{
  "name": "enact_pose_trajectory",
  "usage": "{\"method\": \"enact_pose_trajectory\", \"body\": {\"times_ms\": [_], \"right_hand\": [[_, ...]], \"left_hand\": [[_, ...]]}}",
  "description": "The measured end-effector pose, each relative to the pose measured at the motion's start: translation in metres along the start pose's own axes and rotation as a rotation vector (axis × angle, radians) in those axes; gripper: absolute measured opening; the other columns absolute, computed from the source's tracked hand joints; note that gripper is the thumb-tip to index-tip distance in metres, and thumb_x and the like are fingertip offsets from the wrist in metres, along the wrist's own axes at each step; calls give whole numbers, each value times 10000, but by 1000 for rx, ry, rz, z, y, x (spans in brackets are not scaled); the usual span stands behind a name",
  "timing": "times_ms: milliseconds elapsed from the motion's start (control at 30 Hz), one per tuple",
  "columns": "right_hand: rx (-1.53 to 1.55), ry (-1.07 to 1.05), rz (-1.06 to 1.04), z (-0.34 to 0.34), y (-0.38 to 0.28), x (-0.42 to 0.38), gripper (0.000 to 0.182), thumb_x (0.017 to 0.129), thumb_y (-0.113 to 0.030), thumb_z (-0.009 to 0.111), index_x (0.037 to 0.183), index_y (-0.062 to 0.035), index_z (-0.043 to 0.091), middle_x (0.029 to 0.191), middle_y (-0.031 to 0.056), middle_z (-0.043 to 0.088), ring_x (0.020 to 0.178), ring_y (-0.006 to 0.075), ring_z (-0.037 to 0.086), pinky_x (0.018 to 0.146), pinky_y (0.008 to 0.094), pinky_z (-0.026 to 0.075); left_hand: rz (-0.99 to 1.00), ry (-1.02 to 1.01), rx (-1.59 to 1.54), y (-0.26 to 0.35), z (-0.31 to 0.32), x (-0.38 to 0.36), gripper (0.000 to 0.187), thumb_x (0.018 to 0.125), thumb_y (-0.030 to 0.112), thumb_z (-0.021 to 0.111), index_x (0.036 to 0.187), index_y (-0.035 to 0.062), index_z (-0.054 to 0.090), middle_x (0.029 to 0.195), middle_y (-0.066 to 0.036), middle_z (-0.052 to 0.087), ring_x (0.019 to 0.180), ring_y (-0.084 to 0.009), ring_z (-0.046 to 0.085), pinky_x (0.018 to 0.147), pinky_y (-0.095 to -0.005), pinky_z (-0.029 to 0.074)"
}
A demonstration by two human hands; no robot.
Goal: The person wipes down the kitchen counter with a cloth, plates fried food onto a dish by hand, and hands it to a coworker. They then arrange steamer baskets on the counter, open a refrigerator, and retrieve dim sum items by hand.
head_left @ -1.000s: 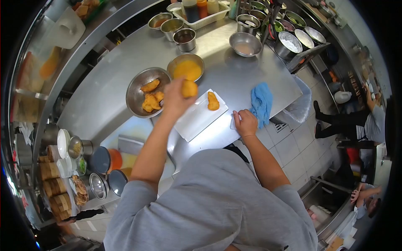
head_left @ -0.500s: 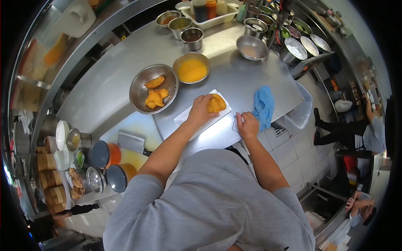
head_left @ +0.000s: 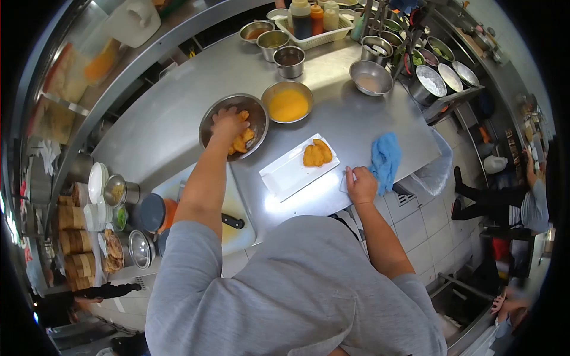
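Note:
My left hand (head_left: 228, 123) reaches into a steel mixing bowl (head_left: 261, 135), fingers apart over the golden fried pieces (head_left: 242, 142) there; the hand hides part of them. Beside the bowl, a white rectangular plate (head_left: 285, 176) lies at a slant with fried pieces (head_left: 317, 153) at its far right end. My right hand (head_left: 361, 185) rests near the counter's front edge, right of the plate. Its fingers are curled by a small pale, see-through thing (head_left: 344, 181) that I cannot make out. Close to that hand lies a crumpled blue cloth (head_left: 386, 160).
A bowl of yellow liquid (head_left: 288, 105) adjoins the mixing bowl. At left, a cutting board (head_left: 240, 207) carries a black-handled knife (head_left: 233, 221). Sauce pots (head_left: 290, 62) and a basket of bottles (head_left: 323, 37) stand at the back. Another person (head_left: 528, 207) is at far right.
My left hand has let go of the fried piece on the plate and moved left into the mixing bowl. My right hand stays by the counter edge. The view has shifted slightly.

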State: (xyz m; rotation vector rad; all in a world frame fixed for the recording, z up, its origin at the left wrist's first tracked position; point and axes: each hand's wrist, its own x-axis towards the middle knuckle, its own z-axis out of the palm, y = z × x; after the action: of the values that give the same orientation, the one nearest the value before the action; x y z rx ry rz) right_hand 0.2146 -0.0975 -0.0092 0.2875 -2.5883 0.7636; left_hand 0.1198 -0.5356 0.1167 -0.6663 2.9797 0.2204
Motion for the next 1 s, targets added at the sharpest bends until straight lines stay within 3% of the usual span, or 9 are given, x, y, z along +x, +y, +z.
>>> {"method": "enact_pose_trajectory", "body": {"times_ms": [233, 300, 367, 433, 467, 533, 667, 800, 1000], "right_hand": [[-16, -6, 10, -2, 0, 1, 328, 929, -310, 753, 715, -94, 631, 749, 109, 619, 708, 349, 636, 626, 477, 497], [-19, 5, 14, -2, -2, 0, 322, 926, -309, 755, 717, -96, 634, 758, 105, 621, 709, 347, 638, 629, 473, 499], [-15, -11, 32, -3, -2, 1, 323, 926, -313, 755, 717, -97, 636, 760, 103, 621, 711, 347, 639, 633, 471, 500], [-15, -29, 41, -2, -1, -1, 324, 925, -317, 755, 717, -98, 638, 762, 101, 621, 712, 347, 640, 636, 470, 501], [-14, -21, 41, 0, 0, -1, 326, 926, -319, 754, 718, -97, 638, 761, 100, 620, 714, 349, 640, 636, 472, 501], [-15, -18, 33, 1, 2, -1, 327, 926, -322, 753, 719, -96, 638, 760, 100, 619, 716, 350, 641, 637, 474, 501], [-13, -22, 32, 2, 1, -1, 329, 926, -320, 753, 720, -90, 640, 763, 104, 621, 717, 355, 639, 641, 481, 501], [-7, -31, 30, 1, 2, 0, 334, 926, -321, 752, 718, -85, 641, 761, 107, 622, 711, 358, 636, 638, 482, 501], [4, -41, 44, 1, -1, 0, 342, 959, -321, 723, 735, -76, 641, 761, 125, 620, 712, 371, 629, 630, 489, 489]], "left_hand": [[120, 39, 78, 4, 4, 9, 431, 913, 395, 718, 1264, 148, 746, 1322, -133, 696, 1287, -332, 619, 1072, -578, 469], [130, 258, -222, -1, 3, 11, 369, 914, 381, 715, 1225, 193, 780, 1195, -80, 739, 1187, -374, 660, 995, -603, 484], [218, 381, -390, -1, 8, 6, 375, 937, 323, 711, 1241, 106, 747, 1079, -114, 764, 1027, -333, 719, 928, -486, 544], [231, 286, -1055, 29, -17, -35, 322, 988, 232, 679, 1234, 25, 708, 1030, -110, 757, 955, -218, 718, 846, -343, 562], [230, 279, -1056, 40, -17, -54, 322, 988, 232, 679, 1234, 25, 708, 1030, -110, 757, 955, -218, 718, 846, -343, 562], [238, -41, -1462, 62, -12, -90, 279, 1029, 157, 632, 1256, 2, 671, 1011, -71, 737, 873, -133, 689, 792, -299, 560], [57, -738, -1593, 76, 66, -116, 307, 1029, 113, 554, 1308, 18, 639, 1042, -74, 709, 857, -147, 669, 790, -290, 568], [-60, -837, -1597, 91, 101, -128, 314, 1027, 118, 538, 1310, 27, 638, 1028, -67, 701, 852, -133, 658, 783, -283, 566], [-140, -584, -1317, 92, 106, -129, 341, 1056, 167, 537, 1367, 49, 607, 1040, -70, 699, 888, -119, 661, 771, -278, 568]]}}
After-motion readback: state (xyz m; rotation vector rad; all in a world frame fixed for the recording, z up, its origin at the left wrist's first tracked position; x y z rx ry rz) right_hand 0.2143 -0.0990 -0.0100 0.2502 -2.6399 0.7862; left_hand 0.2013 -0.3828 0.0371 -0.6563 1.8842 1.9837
